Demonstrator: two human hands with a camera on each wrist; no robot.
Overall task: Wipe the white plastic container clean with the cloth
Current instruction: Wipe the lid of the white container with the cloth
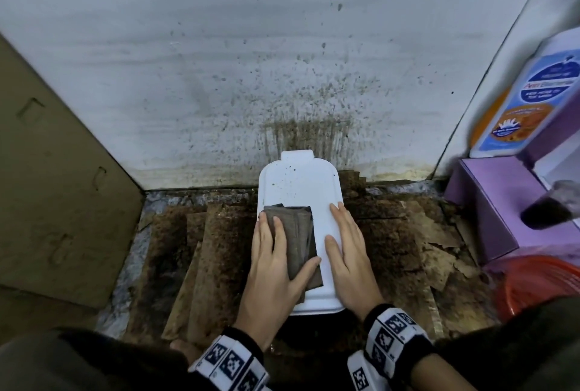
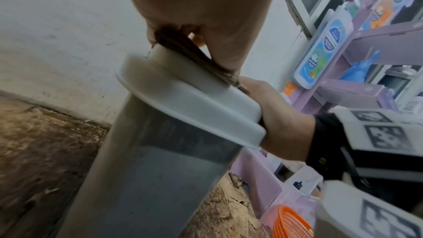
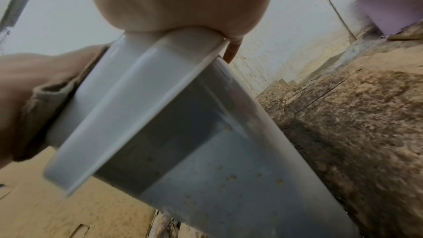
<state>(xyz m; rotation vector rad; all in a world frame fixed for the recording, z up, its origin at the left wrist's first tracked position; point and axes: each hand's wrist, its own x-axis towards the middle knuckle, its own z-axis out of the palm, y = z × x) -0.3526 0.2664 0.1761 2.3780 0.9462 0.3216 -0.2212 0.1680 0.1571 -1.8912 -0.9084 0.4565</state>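
Note:
The white plastic container (image 1: 299, 183) stands upright on the dirty floor, its lid speckled with brown dirt at the far end. A folded grey-brown cloth (image 1: 301, 233) lies on the near left part of the lid. My left hand (image 1: 274, 243) presses flat on the cloth with straight fingers, thumb stretched across it. My right hand (image 1: 340, 233) rests flat on the lid's right side, fingers straight. In the left wrist view the cloth (image 2: 183, 50) is squeezed between palm and lid (image 2: 183, 97). In the right wrist view the container's translucent wall (image 3: 217, 178) carries small brown specks.
A dirt-spattered white wall (image 1: 282, 76) rises right behind the container. Soiled cardboard pieces (image 1: 213, 252) cover the floor. A large cardboard sheet (image 1: 56, 186) leans at the left. At the right stand a purple shelf (image 1: 489, 202), a blue-labelled bottle (image 1: 533, 92) and an orange basket (image 1: 539, 287).

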